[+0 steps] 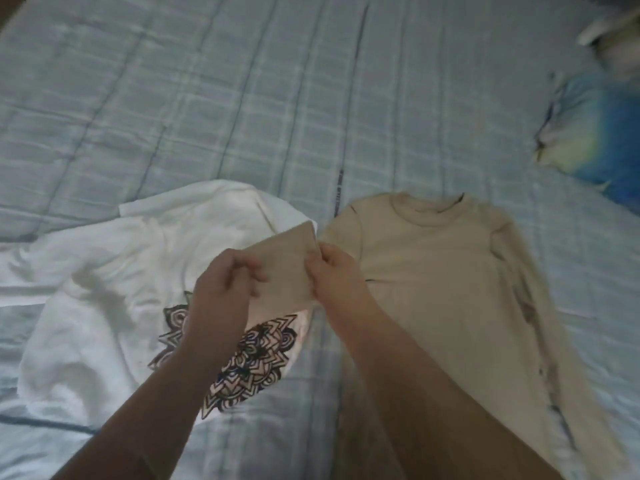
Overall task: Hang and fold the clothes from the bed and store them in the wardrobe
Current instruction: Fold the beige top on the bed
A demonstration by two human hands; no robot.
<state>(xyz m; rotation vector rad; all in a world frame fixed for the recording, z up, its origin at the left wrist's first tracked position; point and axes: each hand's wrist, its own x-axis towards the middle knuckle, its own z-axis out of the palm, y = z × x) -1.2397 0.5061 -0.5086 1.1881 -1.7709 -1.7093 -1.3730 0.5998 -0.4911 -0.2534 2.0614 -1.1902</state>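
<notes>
A beige long-sleeved top (436, 271) lies flat on the bed, neck away from me. Its left sleeve end (287, 261) is lifted off the bed between my hands. My left hand (225, 289) pinches the sleeve's left edge, and my right hand (336, 275) pinches its right edge near the cuff. To the left lies a white T-shirt (104, 282) with a black mandala print (249, 355); my left forearm crosses over the print.
The bed is covered by a pale blue checked bedspread (214, 98). A blue, white and yellow-green garment (595, 133) is bunched at the far right, with another pale item (609, 32) beyond it at the top right corner.
</notes>
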